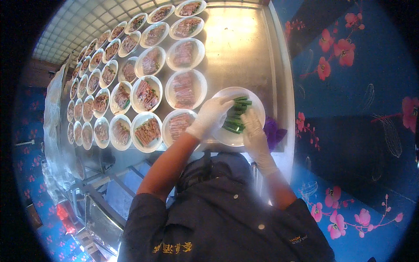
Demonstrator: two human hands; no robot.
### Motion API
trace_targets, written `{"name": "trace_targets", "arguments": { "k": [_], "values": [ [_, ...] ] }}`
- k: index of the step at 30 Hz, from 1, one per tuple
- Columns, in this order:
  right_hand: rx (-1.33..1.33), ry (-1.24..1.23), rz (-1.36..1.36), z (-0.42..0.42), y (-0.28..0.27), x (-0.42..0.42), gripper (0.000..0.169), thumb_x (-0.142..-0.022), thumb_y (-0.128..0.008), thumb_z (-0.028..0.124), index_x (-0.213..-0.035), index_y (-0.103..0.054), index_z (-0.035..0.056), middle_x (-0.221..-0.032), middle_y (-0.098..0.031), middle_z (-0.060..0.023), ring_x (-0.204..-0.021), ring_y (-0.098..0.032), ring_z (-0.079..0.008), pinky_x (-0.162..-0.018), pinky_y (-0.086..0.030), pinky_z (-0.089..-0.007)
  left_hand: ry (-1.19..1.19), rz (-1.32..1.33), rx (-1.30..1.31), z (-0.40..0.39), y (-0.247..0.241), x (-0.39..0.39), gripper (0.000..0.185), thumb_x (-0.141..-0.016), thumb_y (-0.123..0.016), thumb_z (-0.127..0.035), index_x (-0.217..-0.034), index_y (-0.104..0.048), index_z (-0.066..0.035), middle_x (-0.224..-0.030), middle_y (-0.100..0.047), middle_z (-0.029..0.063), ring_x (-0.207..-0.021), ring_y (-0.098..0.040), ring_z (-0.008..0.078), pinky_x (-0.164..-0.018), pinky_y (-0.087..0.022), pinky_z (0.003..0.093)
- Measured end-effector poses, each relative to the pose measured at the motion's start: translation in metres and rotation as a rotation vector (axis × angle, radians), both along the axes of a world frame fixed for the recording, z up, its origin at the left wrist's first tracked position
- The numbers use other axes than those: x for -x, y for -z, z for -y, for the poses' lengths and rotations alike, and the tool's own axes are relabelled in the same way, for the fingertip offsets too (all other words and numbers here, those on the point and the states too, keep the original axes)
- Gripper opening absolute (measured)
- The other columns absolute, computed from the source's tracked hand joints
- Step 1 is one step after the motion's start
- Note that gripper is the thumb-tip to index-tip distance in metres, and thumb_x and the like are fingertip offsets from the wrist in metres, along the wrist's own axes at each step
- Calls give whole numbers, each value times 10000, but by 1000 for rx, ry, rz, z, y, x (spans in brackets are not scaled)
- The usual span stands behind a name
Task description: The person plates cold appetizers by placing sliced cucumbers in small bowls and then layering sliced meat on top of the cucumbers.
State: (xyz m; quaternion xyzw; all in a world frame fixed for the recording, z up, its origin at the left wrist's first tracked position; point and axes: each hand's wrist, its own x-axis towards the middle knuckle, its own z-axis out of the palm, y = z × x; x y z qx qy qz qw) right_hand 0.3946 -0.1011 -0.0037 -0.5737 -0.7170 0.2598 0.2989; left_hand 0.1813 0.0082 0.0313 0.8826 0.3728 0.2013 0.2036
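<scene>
A round white plate (222, 139) lies at the front edge of the metal table, before my body. On it is a pile of cut green vegetable sticks (235, 119), perhaps cucumber or scallion, laid roughly side by side. My left hand (213, 114), in a pale thin glove, holds the pile from the left, its fingertips over the upper end. From the right, my right hand (257, 134), gloved too, holds the same pile with its fingers against the sticks. Parts of both hands' fingers are hard to make out.
Rows of white plates with sliced meat (184, 90) crowd the table's left side. Bare metal tabletop (235, 49) spreads beyond my plate. A purple crumpled item (274, 132) sits right of it. Clear plastic sheeting (54, 131) hangs at the far left. Flower-patterned carpet (353, 108) covers the floor.
</scene>
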Motion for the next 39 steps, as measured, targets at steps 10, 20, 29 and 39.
{"name": "trace_targets", "arguments": {
  "k": [10,20,29,39],
  "values": [
    [208,88,-272,-35,15,12,701,-880,-448,-4,-1576,-392,-72,-1673,-315,-295,-1596,-251,-386,-1313,-169,-408,-27,-223,51,58,27,5,303,-863,-684,-133,-1158,-716,-76,-1048,-671,121,-992,-679,338,-811,-571,472],
    [63,-32,101,18,-1,9,519,-885,-775,136,-1377,-648,29,-1596,-446,-264,-1505,-414,-418,-1232,-367,-456,-2,-252,12,67,31,-1,203,-876,-685,-179,-1061,-723,-104,-984,-657,90,-981,-664,320,-818,-561,454],
    [17,80,134,24,0,5,426,-865,-791,168,-1257,-667,57,-1274,-635,-172,-1204,-613,-375,-1046,-505,-472,4,-334,9,53,23,-1,136,-849,-722,-175,-929,-700,-68,-943,-693,136,-915,-692,329,-835,-568,463],
    [14,80,73,27,5,5,421,-893,-746,129,-1296,-641,62,-1313,-626,-170,-1250,-602,-367,-1078,-493,-454,-73,-114,27,14,2,12,186,-832,-744,-129,-1009,-724,-77,-945,-716,149,-890,-698,361,-829,-560,485]
  ]
}}
